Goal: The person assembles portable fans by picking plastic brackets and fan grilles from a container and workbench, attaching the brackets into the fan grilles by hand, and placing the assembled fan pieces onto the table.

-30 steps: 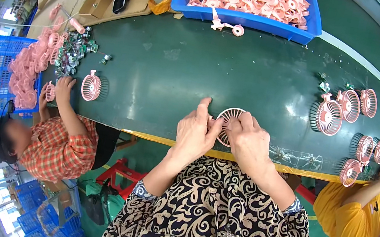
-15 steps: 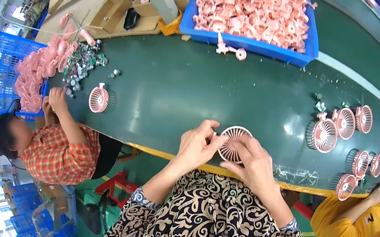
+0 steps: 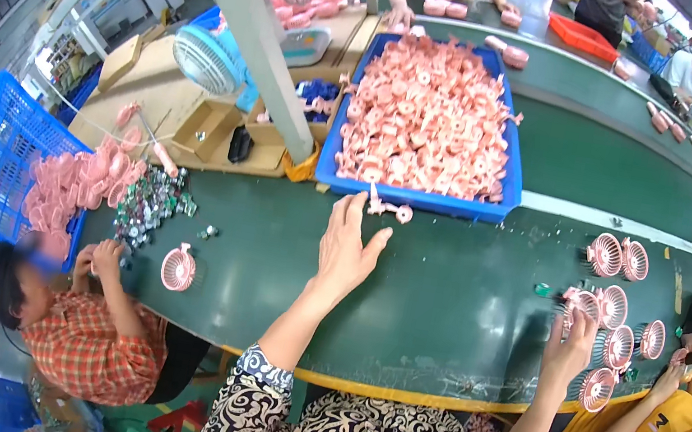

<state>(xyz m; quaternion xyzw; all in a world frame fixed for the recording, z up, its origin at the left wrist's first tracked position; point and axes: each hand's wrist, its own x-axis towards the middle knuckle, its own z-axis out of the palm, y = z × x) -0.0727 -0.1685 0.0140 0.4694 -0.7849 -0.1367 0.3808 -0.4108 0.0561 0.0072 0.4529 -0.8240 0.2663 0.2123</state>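
My left hand (image 3: 348, 248) reaches to the near rim of the blue bin (image 3: 422, 199). Its fingers are stretched and the thumb stands apart. Right beside the fingertips lies a loose pink plastic part (image 3: 388, 209) with an arm and a round end; whether they touch it I cannot tell. My right hand (image 3: 569, 349) is at the right, its fingers closed on a pink fan cage (image 3: 583, 302) whose lower part they hide. Around it stand several more pink fan cages (image 3: 617, 347), and a small green circuit board (image 3: 543, 290) lies to the left.
Many pink parts (image 3: 431, 120) fill the bin. At the left are a blue basket (image 3: 5, 150), pink grilles, a pile of circuit boards (image 3: 148, 206) and one fan cage (image 3: 179, 269). Co-workers sit on both sides; another person stands behind the bin. A post (image 3: 252, 36) rises at the back left.
The view has tilted up. My hands, together at a fan cage before, have parted: the left moved forward to the bin, the right went right to the fan cages. The front spot holds no cage now.
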